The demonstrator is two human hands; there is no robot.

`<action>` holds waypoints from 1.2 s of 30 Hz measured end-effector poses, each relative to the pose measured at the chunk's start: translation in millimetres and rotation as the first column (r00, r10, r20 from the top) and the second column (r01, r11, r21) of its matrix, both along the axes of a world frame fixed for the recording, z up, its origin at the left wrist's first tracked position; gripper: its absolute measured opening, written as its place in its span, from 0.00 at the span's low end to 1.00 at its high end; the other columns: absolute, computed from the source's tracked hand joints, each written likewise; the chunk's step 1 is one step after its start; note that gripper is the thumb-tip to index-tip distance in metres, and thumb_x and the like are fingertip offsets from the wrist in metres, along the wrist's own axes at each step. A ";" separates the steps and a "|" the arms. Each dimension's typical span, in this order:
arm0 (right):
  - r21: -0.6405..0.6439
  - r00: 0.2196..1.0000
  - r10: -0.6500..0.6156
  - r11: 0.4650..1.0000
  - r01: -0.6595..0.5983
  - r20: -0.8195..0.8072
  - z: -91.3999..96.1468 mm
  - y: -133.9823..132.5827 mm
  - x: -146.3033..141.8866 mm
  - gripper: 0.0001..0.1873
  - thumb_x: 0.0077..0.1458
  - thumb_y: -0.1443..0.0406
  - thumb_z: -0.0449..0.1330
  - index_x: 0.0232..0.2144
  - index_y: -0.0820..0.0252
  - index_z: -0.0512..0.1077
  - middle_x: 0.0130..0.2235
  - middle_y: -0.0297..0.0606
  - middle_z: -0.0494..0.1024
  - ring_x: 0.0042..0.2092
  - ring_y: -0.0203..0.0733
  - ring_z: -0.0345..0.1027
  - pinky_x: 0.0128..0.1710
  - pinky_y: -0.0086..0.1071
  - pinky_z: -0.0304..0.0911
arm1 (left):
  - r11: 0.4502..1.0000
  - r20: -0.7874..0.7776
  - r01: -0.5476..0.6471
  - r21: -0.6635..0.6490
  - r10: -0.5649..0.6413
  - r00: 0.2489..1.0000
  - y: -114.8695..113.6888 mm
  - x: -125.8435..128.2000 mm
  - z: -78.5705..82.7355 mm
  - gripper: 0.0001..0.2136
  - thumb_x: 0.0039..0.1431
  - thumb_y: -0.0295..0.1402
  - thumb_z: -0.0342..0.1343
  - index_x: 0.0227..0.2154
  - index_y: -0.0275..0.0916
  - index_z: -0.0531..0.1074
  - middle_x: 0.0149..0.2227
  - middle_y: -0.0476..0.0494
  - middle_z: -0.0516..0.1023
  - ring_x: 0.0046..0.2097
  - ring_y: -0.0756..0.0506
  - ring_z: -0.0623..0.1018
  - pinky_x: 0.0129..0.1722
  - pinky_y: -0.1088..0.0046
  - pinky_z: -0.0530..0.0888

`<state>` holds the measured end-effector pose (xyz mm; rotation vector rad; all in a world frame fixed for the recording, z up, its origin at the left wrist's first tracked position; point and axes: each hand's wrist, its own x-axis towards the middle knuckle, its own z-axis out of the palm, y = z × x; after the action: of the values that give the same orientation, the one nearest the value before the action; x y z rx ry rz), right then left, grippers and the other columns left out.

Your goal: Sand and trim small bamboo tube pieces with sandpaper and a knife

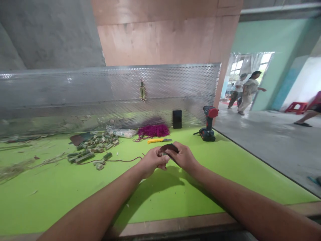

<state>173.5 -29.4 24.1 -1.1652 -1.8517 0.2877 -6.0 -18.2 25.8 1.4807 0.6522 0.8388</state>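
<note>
My left hand (152,161) and my right hand (182,155) meet above the green mat (75,201), both pinching a folded dark brown strip (169,148), possibly abrasive paper or leather. Something small and greenish shows between my fingers, too hidden to name. Left of my hands lies a heap of cut bamboo segments (94,147). A thin dark red cord (125,160) runs from that heap toward my left hand. Nearest beyond my fingers is a yellow utility knife (159,141), below a tangle of magenta cord (152,131).
A cordless drill (208,124), a black phone (177,119) and a plastic bag (121,133) stand along a perforated metal sheet (110,90). Plant fibres (15,169) lie at the mat's left. Beyond its right edge, on a concrete floor (265,147), are two standing people (247,92).
</note>
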 end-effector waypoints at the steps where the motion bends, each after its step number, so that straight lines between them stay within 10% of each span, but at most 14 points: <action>1: -0.007 1.000 0.007 1.000 -0.007 0.006 -0.1 -0.4 0.0 0.15 0.58 0.53 0.58 0.31 0.58 0.73 0.27 0.36 0.76 0.29 0.39 0.68 0.29 0.29 0.58 | 1.000 0.001 -0.007 0.004 0.007 1.000 0.0 -0.1 0.0 0.26 0.41 0.45 0.71 0.37 0.34 0.69 0.24 0.54 0.66 0.24 0.55 0.67 0.28 0.75 0.72; 36: 0.002 0.998 0.055 0.998 -0.055 -0.021 -2.0 -1.2 -0.8 0.15 0.59 0.54 0.58 0.32 0.59 0.73 0.28 0.37 0.77 0.30 0.40 0.70 0.30 0.30 0.60 | 0.999 0.018 -0.017 0.030 0.017 1.000 -0.1 -1.4 2.7 0.25 0.42 0.44 0.71 0.38 0.34 0.69 0.25 0.54 0.66 0.24 0.55 0.67 0.26 0.75 0.73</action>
<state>172.8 -30.6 22.1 -1.1078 -1.8672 0.3286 -7.4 -18.3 28.5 1.4951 0.6426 0.8769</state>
